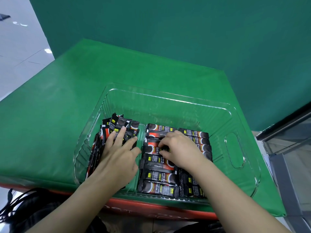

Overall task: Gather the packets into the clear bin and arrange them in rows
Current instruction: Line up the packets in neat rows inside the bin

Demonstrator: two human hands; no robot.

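A staged recording spot indoors: green backdrop (pixel 185 39), green-covered table (pixel 67 101), pale tiled floor (pixel 16 56).

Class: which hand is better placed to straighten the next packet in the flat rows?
The right hand: its fingers already pinch a packet in the rows. The left hand rests on the loose pile.

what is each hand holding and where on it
Right hand pinches a packet near its middle. Left hand presses flat on the loose pile.
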